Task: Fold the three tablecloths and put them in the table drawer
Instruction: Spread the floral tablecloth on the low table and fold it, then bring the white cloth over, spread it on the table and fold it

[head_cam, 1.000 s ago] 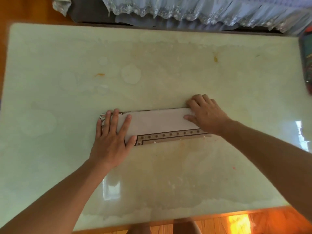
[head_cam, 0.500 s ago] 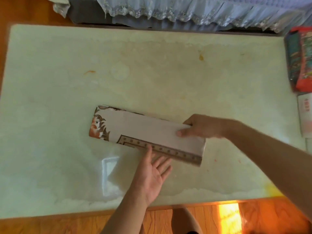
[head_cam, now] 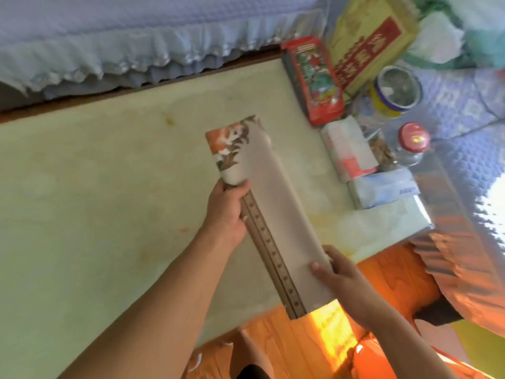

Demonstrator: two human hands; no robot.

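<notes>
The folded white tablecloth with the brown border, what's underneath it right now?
Under the folded white tablecloth with the brown border lie the pale marble tabletop and, past its edge, orange wooden floor. Whatever sits directly beneath the cloth is covered.

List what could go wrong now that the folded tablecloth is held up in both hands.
1. The left hand and right hand grip the long folded tablecloth only at its edges, so the layers could sag and unfold.
2. Its far end hangs near the red snack bag and red-capped jar; a swing might topple them.
</notes>
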